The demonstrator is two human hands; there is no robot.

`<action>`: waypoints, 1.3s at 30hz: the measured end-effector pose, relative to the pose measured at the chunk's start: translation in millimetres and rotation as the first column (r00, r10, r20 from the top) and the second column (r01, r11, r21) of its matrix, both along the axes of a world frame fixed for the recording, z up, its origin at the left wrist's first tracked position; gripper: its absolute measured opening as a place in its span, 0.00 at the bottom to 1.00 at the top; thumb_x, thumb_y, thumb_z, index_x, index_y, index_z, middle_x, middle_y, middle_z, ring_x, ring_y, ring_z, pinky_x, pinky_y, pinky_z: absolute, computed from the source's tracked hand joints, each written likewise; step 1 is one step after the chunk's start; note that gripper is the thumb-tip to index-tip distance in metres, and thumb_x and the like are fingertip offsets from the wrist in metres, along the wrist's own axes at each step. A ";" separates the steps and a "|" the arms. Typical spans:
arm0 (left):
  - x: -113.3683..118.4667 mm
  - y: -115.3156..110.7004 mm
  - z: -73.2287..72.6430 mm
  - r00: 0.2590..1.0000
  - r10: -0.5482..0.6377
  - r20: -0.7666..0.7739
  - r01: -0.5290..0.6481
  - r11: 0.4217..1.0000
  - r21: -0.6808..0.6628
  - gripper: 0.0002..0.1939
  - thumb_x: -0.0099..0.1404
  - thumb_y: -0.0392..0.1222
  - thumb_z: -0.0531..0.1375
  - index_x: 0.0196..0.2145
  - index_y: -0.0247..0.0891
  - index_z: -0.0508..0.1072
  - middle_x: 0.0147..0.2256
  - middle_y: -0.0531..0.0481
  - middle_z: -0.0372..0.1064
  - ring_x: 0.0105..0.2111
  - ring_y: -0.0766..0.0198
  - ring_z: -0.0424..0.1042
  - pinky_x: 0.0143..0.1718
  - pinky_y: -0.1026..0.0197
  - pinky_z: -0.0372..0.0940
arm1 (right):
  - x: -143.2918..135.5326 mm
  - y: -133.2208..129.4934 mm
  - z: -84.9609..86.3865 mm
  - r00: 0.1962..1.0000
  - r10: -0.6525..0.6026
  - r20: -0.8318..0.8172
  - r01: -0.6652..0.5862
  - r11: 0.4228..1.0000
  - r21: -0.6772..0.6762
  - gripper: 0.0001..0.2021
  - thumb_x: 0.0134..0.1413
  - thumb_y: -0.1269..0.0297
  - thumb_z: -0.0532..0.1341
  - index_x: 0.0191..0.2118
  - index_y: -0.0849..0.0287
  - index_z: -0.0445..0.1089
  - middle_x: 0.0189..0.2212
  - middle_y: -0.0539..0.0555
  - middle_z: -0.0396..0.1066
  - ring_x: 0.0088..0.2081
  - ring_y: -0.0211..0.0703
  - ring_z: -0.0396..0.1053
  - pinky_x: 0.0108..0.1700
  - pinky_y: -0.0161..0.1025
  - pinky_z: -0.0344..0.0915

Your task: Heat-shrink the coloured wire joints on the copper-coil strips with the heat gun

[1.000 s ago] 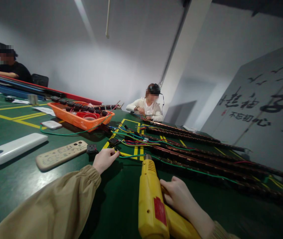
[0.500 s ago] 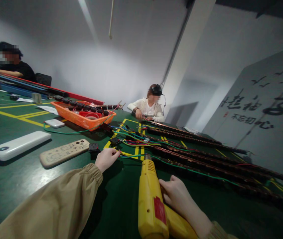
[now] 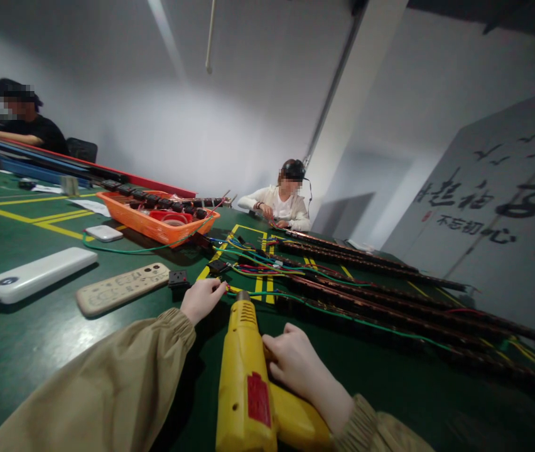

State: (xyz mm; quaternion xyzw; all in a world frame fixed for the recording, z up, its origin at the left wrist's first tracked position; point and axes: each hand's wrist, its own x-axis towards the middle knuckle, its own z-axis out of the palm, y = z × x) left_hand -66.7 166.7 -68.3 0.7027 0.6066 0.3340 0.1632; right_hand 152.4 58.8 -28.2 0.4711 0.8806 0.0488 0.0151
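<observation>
Swung left since earlier: your heat gun [image 3: 234, 370], nozzle [image 3: 243, 295] near the green wire [image 3: 267, 293] | right hand [image 3: 296, 364] clamped round its handle [image 3: 298, 417]; left hand [image 3: 201, 301] pinching the wire's end | probably heavy, rigid; grip it by the handle; wire likely light, bendy

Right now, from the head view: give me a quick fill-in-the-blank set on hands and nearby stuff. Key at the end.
1. The right hand grips a heat gun whose body is mostly ____.
2. The long wire running from the left hand past the gun's tip is ____.
3. In the picture, the phone lies to the ____ of the left hand.
4. The basket beyond the phone is ____.

Missing words: yellow; green; left; orange.
</observation>
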 end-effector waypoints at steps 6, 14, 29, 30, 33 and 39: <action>0.7 0.4 -1.3 1.000 -0.015 0.020 0.015 1.000 0.026 0.21 0.64 0.53 0.48 0.22 0.37 0.66 0.21 0.53 0.61 0.25 0.69 0.63 0.27 0.67 0.48 | -12.8 -0.7 2.7 0.999 0.029 0.024 -0.029 1.000 -0.006 0.04 0.46 0.69 0.55 0.32 0.59 0.64 0.27 0.52 0.73 0.28 0.38 0.67 0.38 0.37 0.48; -1.1 -3.5 5.2 1.000 -0.021 0.015 0.020 0.999 0.040 0.21 0.64 0.54 0.48 0.23 0.38 0.68 0.24 0.52 0.65 0.27 0.68 0.64 0.27 0.67 0.48 | -10.1 -2.2 2.1 0.999 0.032 0.009 -0.032 0.999 -0.010 0.04 0.48 0.68 0.56 0.33 0.59 0.63 0.29 0.51 0.73 0.29 0.38 0.67 0.40 0.37 0.48; -2.9 -6.8 7.3 0.999 -0.011 -0.045 0.012 1.000 0.028 0.22 0.64 0.56 0.48 0.24 0.39 0.69 0.24 0.53 0.65 0.26 0.68 0.64 0.24 0.66 0.44 | 46.1 -14.0 0.6 0.986 -0.163 -0.047 0.164 0.986 0.019 0.05 0.51 0.71 0.53 0.31 0.59 0.65 0.24 0.49 0.71 0.25 0.37 0.61 0.38 0.36 0.49; -3.1 -7.0 7.9 0.999 -0.011 -0.047 0.012 1.000 0.026 0.22 0.64 0.56 0.48 0.24 0.39 0.69 0.24 0.53 0.65 0.26 0.68 0.64 0.24 0.66 0.44 | 49.9 -15.6 1.1 0.983 -0.173 -0.052 0.175 0.984 0.020 0.05 0.51 0.71 0.53 0.30 0.59 0.65 0.24 0.49 0.70 0.25 0.37 0.61 0.37 0.36 0.49; -3.3 -7.4 8.8 0.998 -0.014 -0.053 0.015 1.000 0.018 0.21 0.64 0.55 0.48 0.24 0.39 0.69 0.24 0.53 0.65 0.27 0.68 0.65 0.25 0.66 0.44 | 57.2 -20.2 3.3 0.978 -0.203 -0.052 0.205 0.978 0.028 0.05 0.50 0.72 0.53 0.30 0.59 0.65 0.24 0.50 0.70 0.25 0.38 0.60 0.35 0.36 0.48; -2.0 -9.0 9.2 0.997 -0.003 -0.078 0.002 1.000 -0.009 0.20 0.64 0.53 0.48 0.24 0.39 0.69 0.25 0.52 0.66 0.27 0.67 0.65 0.24 0.66 0.44 | 59.1 -20.9 2.8 0.980 -0.197 -0.037 0.199 0.979 0.041 0.06 0.51 0.72 0.52 0.31 0.59 0.66 0.24 0.50 0.70 0.26 0.39 0.60 0.35 0.36 0.49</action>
